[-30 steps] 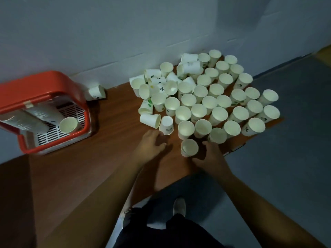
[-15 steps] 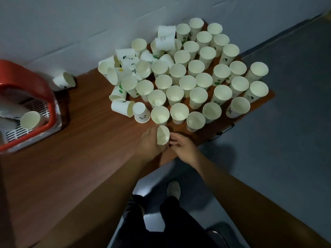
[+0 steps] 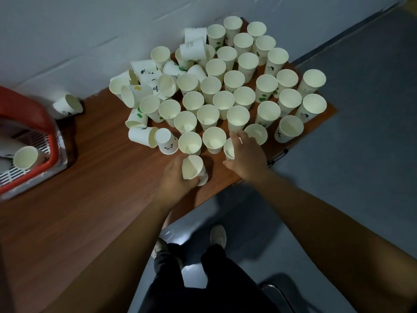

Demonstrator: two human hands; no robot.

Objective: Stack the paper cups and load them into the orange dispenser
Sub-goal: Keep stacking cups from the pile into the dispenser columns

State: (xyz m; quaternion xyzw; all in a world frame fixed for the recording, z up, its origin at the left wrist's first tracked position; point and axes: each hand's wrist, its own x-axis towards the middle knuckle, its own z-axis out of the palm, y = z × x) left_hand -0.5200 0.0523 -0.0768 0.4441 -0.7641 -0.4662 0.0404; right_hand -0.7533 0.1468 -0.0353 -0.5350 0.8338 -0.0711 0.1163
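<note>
I've got the left hand curled round one paper cup, which is tilted with its mouth up toward me, near the table's front edge. The right hand lies over a front-row cup. Its fingers reach past the rim, and I cannot tell if they grip it. The cup cluster fills the far right corner, mostly upright, with several tipped on its left side. A stray cup lies on its side by the wall. The orange dispenser sits far left, with stacked cups lying over its white grille. I see a brown wood-grain table, a white wall and grey floor on the right.
</note>
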